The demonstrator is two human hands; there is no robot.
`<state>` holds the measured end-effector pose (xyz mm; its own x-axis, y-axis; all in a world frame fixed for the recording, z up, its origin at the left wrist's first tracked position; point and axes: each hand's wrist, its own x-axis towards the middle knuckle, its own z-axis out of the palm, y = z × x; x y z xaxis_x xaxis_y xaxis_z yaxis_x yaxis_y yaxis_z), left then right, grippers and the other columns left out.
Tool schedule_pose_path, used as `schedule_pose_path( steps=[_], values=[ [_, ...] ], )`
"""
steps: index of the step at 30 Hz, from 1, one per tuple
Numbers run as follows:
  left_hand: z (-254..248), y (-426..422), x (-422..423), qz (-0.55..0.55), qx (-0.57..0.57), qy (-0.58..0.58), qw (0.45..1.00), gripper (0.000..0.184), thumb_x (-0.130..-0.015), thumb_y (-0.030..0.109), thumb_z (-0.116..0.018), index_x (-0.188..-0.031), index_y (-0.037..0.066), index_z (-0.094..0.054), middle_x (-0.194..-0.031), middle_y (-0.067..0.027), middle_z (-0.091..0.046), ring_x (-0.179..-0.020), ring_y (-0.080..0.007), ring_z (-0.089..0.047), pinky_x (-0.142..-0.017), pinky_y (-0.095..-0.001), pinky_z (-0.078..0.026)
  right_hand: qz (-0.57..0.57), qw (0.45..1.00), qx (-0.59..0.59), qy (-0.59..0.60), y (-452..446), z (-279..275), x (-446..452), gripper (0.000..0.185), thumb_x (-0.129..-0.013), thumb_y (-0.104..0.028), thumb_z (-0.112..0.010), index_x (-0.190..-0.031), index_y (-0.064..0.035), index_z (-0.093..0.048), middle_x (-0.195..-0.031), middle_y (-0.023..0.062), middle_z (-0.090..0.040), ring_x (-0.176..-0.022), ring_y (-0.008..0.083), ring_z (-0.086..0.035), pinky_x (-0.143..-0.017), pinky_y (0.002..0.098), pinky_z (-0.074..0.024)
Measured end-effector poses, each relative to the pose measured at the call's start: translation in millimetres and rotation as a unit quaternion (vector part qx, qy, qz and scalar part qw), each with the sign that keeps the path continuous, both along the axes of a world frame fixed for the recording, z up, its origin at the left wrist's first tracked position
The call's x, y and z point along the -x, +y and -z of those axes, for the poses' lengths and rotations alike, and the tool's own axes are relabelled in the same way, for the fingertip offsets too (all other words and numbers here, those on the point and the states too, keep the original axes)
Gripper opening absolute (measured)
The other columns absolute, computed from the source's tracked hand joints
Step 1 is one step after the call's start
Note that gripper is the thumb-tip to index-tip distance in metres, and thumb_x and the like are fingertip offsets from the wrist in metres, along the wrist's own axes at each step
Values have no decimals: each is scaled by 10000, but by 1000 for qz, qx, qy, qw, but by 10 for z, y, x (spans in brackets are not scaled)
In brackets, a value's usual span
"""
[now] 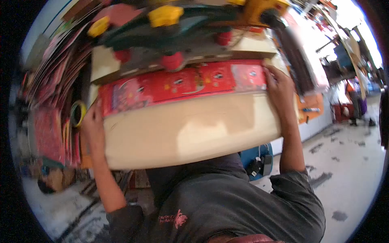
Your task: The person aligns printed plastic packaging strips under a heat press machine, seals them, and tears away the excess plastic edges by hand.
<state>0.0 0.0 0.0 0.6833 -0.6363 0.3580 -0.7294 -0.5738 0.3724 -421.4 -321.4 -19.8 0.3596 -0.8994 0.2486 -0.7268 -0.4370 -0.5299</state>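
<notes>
A long glossy red printed sheet [186, 84] lies across a cream-coloured work surface [162, 129], its back edge close under the machine. Small repeated pictures and pale patches show along it. My left hand [94, 121] pinches its left end, the fingertips at the corner. At the opposite end, the fingers of my right hand [279, 83] close on the right edge, with the forearm resting along the surface's side. Just behind the sheet stands a dark green machine part [170, 26] with yellow knobs [165, 15] and red round feet [172, 60].
Stacks of red printed sheets [48, 129] stand at the left, beside a yellow-green tape roll [78, 113]. A dark roller-like bar [298, 56] extends at the right. A blue stool-like object [257, 162] with black items sits below. Stained floor [336, 162] lies right.
</notes>
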Motion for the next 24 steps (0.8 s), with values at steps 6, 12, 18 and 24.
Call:
schedule_pose_path(
  steps=[6, 12, 18, 24],
  values=[
    [116, 120, 37, -12, 69, 76, 995, 356, -1013, 305, -600, -1181, 16, -724, -1005, -241, -708, -915, -398, -682, -813, -404, -517, -47, 999, -5, 23, 267, -331, -86, 336, -1036, -236, -542, -1287, -68, -689, -1233, 219, -694, -1152, 331, -681, -978, 401, -507],
    [144, 155, 14, 3, 83, 56, 995, 329, -1000, 292, -616, -1174, 40, -737, -1037, -233, -711, -942, -383, -691, -812, -420, -526, -32, 999, -9, 18, 373, -184, 75, 348, -1049, -220, -528, -1308, -36, -669, -1244, 201, -699, -1139, 291, -685, -961, 373, -513],
    [177, 153, 1, 9, 89, 49, 995, 336, -997, 299, -619, -1170, 35, -737, -1032, -227, -717, -935, -381, -691, -821, -421, -531, -22, 999, 24, -3, 438, -124, 84, 331, -1049, -169, -534, -1307, -7, -665, -1208, 174, -715, -1068, 248, -697, -940, 346, -520],
    [179, 155, -6, 14, 88, 43, 995, 330, -1000, 299, -617, -1165, 43, -742, -1028, -220, -720, -940, -382, -690, -821, -423, -531, -27, 999, 24, -33, 398, -78, 106, 335, -1049, -173, -542, -1301, 11, -664, -1202, 182, -719, -1086, 238, -695, -943, 343, -518]
  ],
)
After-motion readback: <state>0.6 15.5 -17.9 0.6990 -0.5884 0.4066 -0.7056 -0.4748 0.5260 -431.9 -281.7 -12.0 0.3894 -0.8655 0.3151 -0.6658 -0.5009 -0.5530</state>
